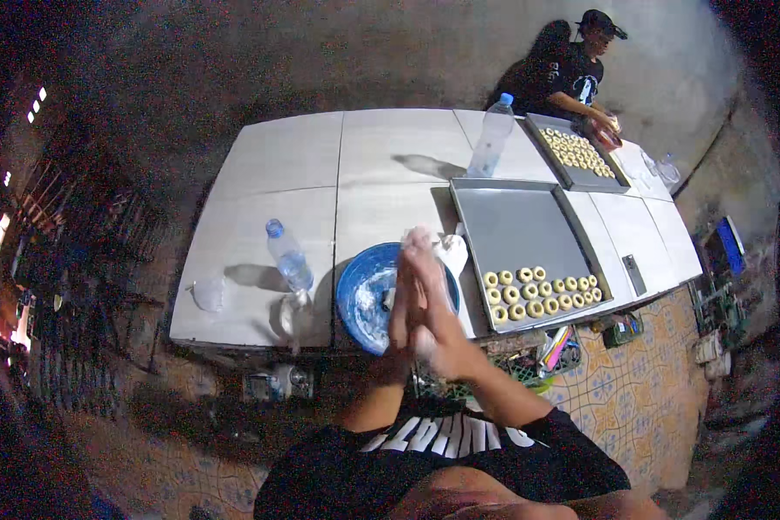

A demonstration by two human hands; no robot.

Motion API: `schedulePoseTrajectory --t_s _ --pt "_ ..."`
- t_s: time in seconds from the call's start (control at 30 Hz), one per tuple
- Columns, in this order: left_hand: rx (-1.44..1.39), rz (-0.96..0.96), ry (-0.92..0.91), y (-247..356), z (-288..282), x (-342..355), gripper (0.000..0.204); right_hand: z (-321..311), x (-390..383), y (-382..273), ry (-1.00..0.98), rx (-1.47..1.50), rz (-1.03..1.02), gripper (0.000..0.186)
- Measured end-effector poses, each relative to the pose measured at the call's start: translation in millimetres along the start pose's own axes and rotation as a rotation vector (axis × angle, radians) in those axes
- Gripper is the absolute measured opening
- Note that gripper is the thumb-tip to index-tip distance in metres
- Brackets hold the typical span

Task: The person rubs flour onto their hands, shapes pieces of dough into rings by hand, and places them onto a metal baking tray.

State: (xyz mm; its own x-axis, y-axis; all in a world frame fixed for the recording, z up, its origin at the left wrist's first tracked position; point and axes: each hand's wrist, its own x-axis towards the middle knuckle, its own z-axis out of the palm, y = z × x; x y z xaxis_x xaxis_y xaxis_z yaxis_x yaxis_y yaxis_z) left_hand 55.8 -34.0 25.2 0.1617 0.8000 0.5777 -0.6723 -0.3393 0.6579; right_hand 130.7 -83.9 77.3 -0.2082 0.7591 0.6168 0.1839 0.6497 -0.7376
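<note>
Over a blue bowl [347, 299], my left hand [401, 308] and my right hand [432, 290] are pressed palm to palm with their fingers stretched out. Whether anything lies between the palms is hidden. White powder coats the inside of the bowl, and whitish traces show on my fingers. Right of the bowl, a grey metal baking tray [520, 230] carries rows of pale ring-shaped dough pieces [536, 308] along its near edge. A crumpled white cloth or bag [452, 253] lies between bowl and tray.
Left stand a blue-capped bottle [290, 258] and a clear container [208, 295]. A tall bottle [491, 143] stands behind the tray. At the far right, a person [572, 87] works over another tray [611, 184] of rings. A dark flat object [634, 274] lies near the right edge.
</note>
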Motion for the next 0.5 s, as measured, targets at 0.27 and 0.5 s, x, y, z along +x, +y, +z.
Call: schedulePoseTrajectory --t_s 0.27,0.5 --pt "-0.317 -0.126 0.099 37 48 40 0.073 -20 11 -11 0.093 -0.02 0.025 0.099" --pt "-0.083 0.011 -0.075 25 60 32 0.09 -39 15 -22 0.166 0.03 0.054 0.112"
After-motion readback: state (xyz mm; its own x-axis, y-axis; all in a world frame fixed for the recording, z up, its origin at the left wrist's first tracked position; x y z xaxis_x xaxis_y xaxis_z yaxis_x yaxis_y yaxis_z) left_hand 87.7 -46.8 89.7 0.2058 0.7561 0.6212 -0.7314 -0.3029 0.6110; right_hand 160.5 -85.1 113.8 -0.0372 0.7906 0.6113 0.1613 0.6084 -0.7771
